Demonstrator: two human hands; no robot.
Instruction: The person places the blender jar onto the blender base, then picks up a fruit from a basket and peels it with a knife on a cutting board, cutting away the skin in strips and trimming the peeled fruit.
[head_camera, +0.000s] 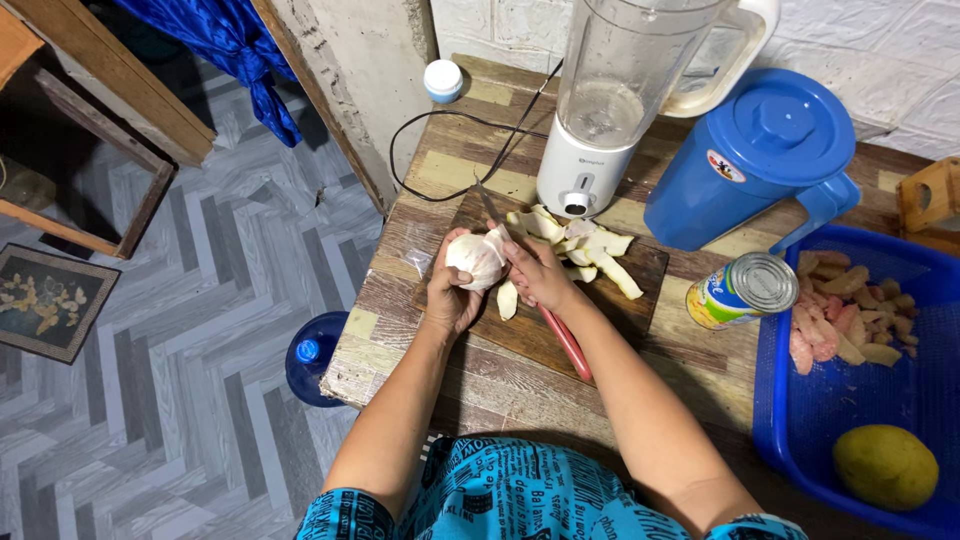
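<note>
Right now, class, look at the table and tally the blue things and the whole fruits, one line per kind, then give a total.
Blue pitcher: 1
Blue basket: 1
Peeled fruit held in left hand while right hand peels it: 1
Unpeeled yellow-green fruit in the basket: 1
Total: 4

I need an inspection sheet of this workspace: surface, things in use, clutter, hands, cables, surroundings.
Surface: worn wooden table with a dark cutting board.
Job's things: peeled pale fruit, peel pieces, knife.
Clutter: blender, blue pitcher, can, blue basket holding fruit segments and a whole yellow-green fruit.
Hands: left hand holds the fruit; right hand touches it.
Cables: black blender cord loops over the table.
Surroundings: grey patterned floor, blue cloth.
</note>
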